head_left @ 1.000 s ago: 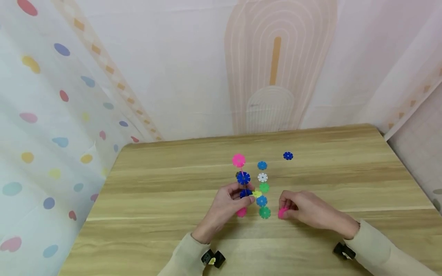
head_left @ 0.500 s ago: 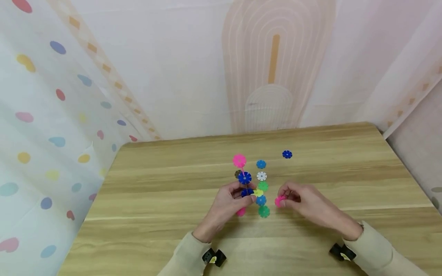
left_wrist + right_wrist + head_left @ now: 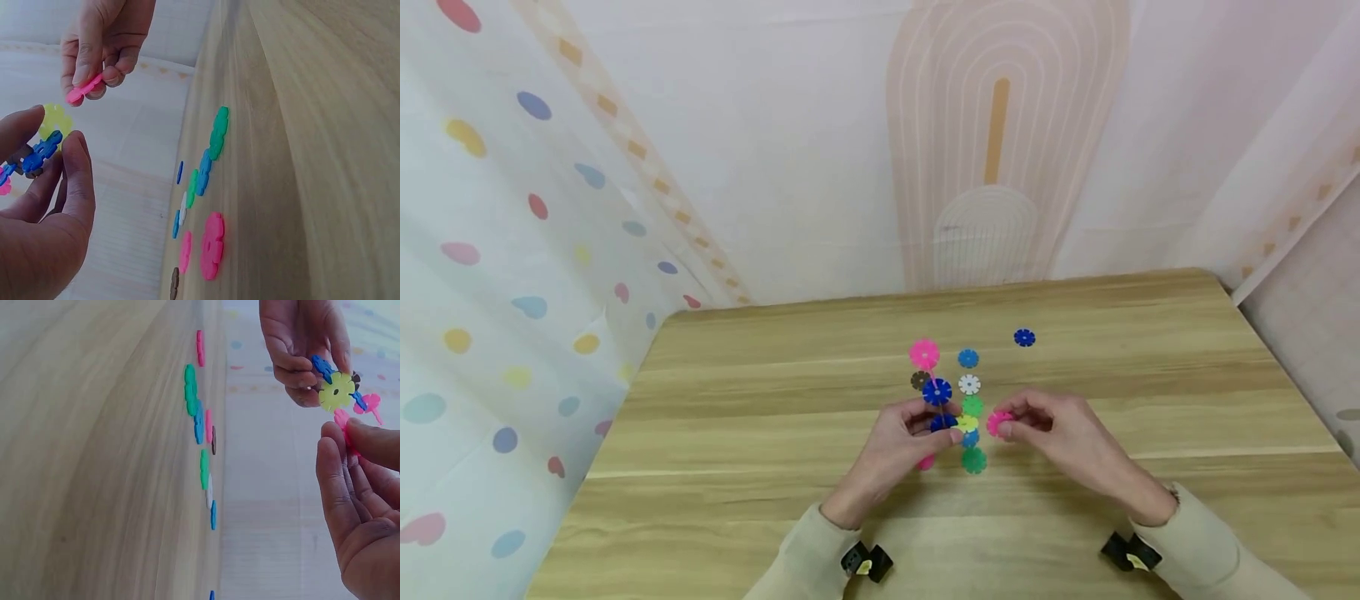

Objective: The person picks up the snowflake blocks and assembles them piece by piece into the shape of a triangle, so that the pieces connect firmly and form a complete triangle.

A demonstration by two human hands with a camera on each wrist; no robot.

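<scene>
My left hand (image 3: pixel 934 423) holds up a small chain of snowflake discs above the wooden table (image 3: pixel 760 433): a pink disc (image 3: pixel 924 354) on top, blue discs (image 3: pixel 937 391) below, and a yellow disc (image 3: pixel 967 422) at the right. The left wrist view shows the blue piece (image 3: pixel 44 150) pinched between thumb and fingers. My right hand (image 3: pixel 1004 425) pinches a loose pink disc (image 3: pixel 997 423) just right of the yellow disc (image 3: pixel 336 392), a small gap apart. The right wrist view shows that pink disc (image 3: pixel 342 419) at my fingertips.
Flat on the table lie a row of discs: blue (image 3: pixel 967 358), white (image 3: pixel 969 384), green (image 3: pixel 973 406) and green (image 3: pixel 973 460). A pink disc (image 3: pixel 925 462) lies under my left hand, a brown one (image 3: pixel 919 381) behind the chain, a dark blue one (image 3: pixel 1024 337) further back right.
My right hand lifted the pink disc from the table and carried it left and up, close to the yellow disc. My left hand kept holding the chain, shifting slightly right.
</scene>
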